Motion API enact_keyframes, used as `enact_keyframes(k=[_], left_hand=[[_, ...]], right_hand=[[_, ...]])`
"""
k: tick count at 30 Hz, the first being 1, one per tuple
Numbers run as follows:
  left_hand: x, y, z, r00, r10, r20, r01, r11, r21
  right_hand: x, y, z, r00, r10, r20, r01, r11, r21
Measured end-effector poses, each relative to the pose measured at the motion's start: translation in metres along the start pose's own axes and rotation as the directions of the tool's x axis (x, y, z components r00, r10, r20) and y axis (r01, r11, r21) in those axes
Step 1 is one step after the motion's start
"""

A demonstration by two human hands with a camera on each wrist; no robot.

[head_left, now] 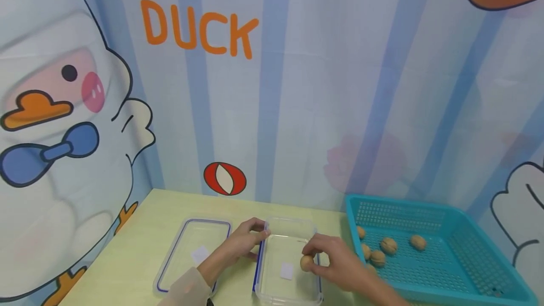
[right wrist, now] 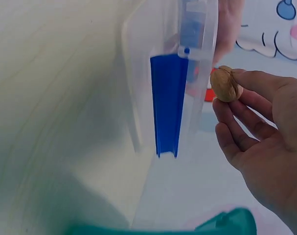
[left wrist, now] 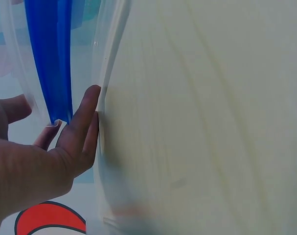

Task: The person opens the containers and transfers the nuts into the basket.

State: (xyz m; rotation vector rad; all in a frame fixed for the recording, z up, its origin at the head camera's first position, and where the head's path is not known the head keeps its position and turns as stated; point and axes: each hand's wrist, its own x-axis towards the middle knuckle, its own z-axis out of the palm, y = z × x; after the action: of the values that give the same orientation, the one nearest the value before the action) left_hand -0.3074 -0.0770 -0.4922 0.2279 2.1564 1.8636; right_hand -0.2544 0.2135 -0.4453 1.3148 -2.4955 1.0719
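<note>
In the head view, a clear plastic food container (head_left: 274, 292) with blue side clips (right wrist: 169, 105) stands on the table. My left hand (head_left: 246, 241) holds its left wall near the far end, thumb at the rim and fingers outside. Between thumb and fingertips, my right hand (head_left: 337, 261) pinches a walnut (head_left: 306, 263) over the container's right side. The right wrist view shows the walnut's seam (right wrist: 230, 78) and the hand above the rim. No walnut shows inside the container; a small white paper patch (head_left: 286, 271) is seen at its bottom.
A clear lid (head_left: 180, 261) with a blue seal lies left of the container on the pale wooden table (head_left: 123, 254). To the right stands a turquoise plastic basket (head_left: 467, 254) with several walnuts (head_left: 388, 245) toward its left side. A duck-print curtain (head_left: 306, 84) hangs behind.
</note>
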Motion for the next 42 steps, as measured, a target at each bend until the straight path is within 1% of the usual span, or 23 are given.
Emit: enact_keyframes(k=[3, 6, 8, 10, 13, 16, 17, 20, 23, 26, 31, 33, 37, 42], left_hand=[[0.0, 0.0, 0.001, 1.0, -0.002, -0.001, 0.002, 1.0, -0.001], [0.0, 0.001, 0.001, 1.0, -0.005, -0.003, 0.005, 1.0, 0.0], [0.001, 0.001, 0.001, 1.0, -0.008, -0.001, 0.008, 1.0, 0.002], [0.001, 0.001, 0.0, 1.0, -0.01, 0.001, 0.01, 1.0, 0.006], [0.002, 0.0, 0.0, 1.0, -0.015, 0.004, 0.015, 1.0, 0.01], [0.002, 0.0, 0.0, 1.0, -0.016, 0.005, 0.016, 1.0, 0.015], [0.003, 0.0, 0.0, 1.0, -0.018, 0.004, 0.018, 1.0, 0.017], [0.002, 0.0, 0.0, 1.0, -0.019, -0.001, 0.019, 1.0, 0.023], [0.003, 0.0, 0.001, 1.0, -0.018, -0.008, 0.019, 1.0, 0.021], [0.003, 0.0, 0.001, 1.0, -0.016, -0.012, 0.016, 1.0, 0.021], [0.003, -0.001, 0.0, 1.0, -0.021, -0.011, 0.022, 1.0, 0.017], [0.003, -0.001, -0.001, 1.0, -0.022, -0.01, 0.022, 1.0, 0.016], [0.003, -0.001, -0.001, 1.0, -0.022, -0.002, 0.022, 1.0, 0.008], [0.002, 0.0, -0.001, 1.0, -0.022, 0.013, 0.022, 1.0, 0.002]], right_hand=[[-0.008, 0.002, -0.012, 0.998, 0.029, -0.059, -0.03, 0.999, -0.019], [-0.015, 0.005, -0.027, 0.99, 0.088, -0.107, -0.095, 0.994, -0.059], [-0.02, 0.009, -0.037, 0.98, 0.137, -0.146, -0.151, 0.985, -0.086], [-0.024, 0.013, -0.046, 0.965, 0.188, -0.183, -0.207, 0.974, -0.09], [-0.032, 0.02, -0.062, 0.931, 0.284, -0.229, -0.306, 0.95, -0.066], [-0.039, 0.028, -0.077, 0.888, 0.375, -0.267, -0.401, 0.915, -0.052], [-0.042, 0.031, -0.082, 0.871, 0.406, -0.278, -0.436, 0.898, -0.054], [-0.048, 0.043, -0.094, 0.827, 0.463, -0.318, -0.51, 0.856, -0.081], [-0.054, 0.056, -0.1, 0.797, 0.492, -0.35, -0.559, 0.821, -0.12], [-0.058, 0.067, -0.103, 0.784, 0.505, -0.361, -0.583, 0.799, -0.147], [-0.062, 0.079, -0.102, 0.764, 0.538, -0.356, -0.62, 0.766, -0.172], [-0.063, 0.082, -0.101, 0.761, 0.549, -0.346, -0.627, 0.758, -0.177], [-0.063, 0.086, -0.1, 0.759, 0.567, -0.321, -0.635, 0.753, -0.171], [-0.064, 0.088, -0.102, 0.747, 0.591, -0.303, -0.652, 0.739, -0.166]])
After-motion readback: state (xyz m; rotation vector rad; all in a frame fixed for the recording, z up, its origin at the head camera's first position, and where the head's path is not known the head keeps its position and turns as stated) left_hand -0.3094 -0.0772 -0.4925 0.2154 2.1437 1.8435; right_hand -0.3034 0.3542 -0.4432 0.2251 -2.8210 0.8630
